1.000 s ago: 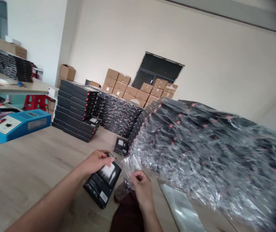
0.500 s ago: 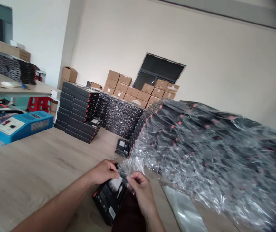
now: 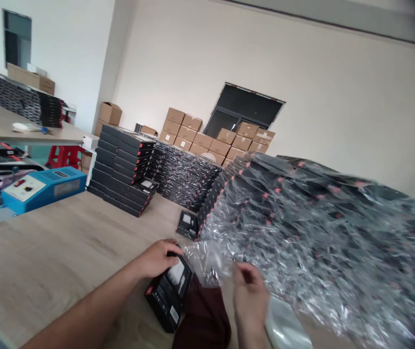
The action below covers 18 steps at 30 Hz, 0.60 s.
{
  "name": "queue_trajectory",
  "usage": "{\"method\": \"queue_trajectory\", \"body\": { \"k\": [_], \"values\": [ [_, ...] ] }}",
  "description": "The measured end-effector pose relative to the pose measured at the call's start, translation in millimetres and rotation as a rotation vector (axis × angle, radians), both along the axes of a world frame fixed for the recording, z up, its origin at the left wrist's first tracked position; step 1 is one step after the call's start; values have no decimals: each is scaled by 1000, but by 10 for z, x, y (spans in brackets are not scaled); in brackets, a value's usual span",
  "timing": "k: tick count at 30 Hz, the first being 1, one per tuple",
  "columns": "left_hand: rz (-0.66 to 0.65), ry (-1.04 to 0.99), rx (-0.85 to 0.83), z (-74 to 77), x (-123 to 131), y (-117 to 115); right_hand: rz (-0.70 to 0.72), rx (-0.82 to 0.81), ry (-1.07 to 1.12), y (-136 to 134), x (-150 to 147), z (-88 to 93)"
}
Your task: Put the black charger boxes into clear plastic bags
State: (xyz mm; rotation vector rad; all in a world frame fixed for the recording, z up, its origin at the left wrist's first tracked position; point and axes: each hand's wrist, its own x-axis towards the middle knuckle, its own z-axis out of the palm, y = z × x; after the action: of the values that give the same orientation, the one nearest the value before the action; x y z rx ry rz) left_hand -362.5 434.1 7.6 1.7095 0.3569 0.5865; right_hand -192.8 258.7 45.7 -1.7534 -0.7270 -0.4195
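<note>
My left hand [image 3: 161,259] grips the far end of a black box [image 3: 171,291], fingers over its edge. The box lies tilted near the table's front, with a white device pictured on it, a white label and a red corner. Clear plastic film [image 3: 209,259], apparently a bag, stretches from the box's far end toward my right hand [image 3: 251,295]. That hand is blurred by motion, its thumb and fingers pinched on the film's edge. Under it, a flat stack of clear plastic bags [image 3: 283,322] lies on the table, partly covered by my wrist.
Plastic-wrapped black boxes [image 3: 301,232] form a big pile on the right. Unwrapped black boxes [image 3: 123,169] are stacked at the back left, beside a blue machine [image 3: 47,186]. One black box [image 3: 188,224] lies against the pile. Brown cartons [image 3: 203,140] stand behind the wooden table [image 3: 94,242].
My right hand has moved right, away from the box, drawing the clear film out sideways. My left hand stays on the box. The view has shifted slightly left.
</note>
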Motion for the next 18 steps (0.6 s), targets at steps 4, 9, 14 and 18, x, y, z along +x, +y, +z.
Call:
{"method": "queue_trajectory", "body": {
  "k": [4, 9, 14, 18],
  "values": [
    [-18, -66, -350, 60, -144, 119, -128, 127, -304, -70, 44, 29],
    [-245, -29, -460, 129, -305, 205, 311, -252, -242, 191, -134, -272],
    [-314, 118, -396, 101, -211, 49, 389, -302, -17, 297, -213, -375],
    [-259, 126, -371, 84, -142, -4, 426, -276, 7, 259, -243, -323]
  ]
}}
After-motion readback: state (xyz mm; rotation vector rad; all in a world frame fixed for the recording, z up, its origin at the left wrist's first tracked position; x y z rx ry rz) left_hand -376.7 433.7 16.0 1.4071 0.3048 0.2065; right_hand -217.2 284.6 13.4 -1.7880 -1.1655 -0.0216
